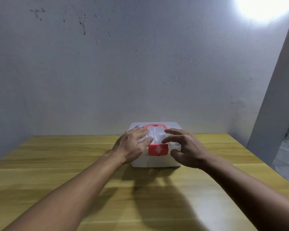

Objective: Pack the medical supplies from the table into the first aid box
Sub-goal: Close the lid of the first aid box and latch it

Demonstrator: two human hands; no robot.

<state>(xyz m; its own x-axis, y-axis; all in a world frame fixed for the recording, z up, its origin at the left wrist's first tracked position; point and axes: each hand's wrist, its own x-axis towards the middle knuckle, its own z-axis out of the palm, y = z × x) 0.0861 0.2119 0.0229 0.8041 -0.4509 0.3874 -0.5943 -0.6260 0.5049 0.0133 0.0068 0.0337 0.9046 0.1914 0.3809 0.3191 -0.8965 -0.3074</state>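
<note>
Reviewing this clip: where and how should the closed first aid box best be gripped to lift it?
Probably by the red handle lying flat in the first aid box lid, reached from above and raised upright. The smooth white walls offer less purchase; both the left hand and right hand already hover there.

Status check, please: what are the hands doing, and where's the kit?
Both hands open: left hand flat on lid, right hand hovering at it. First aid box closed, latch down. No loose supplies visible on table.
</note>
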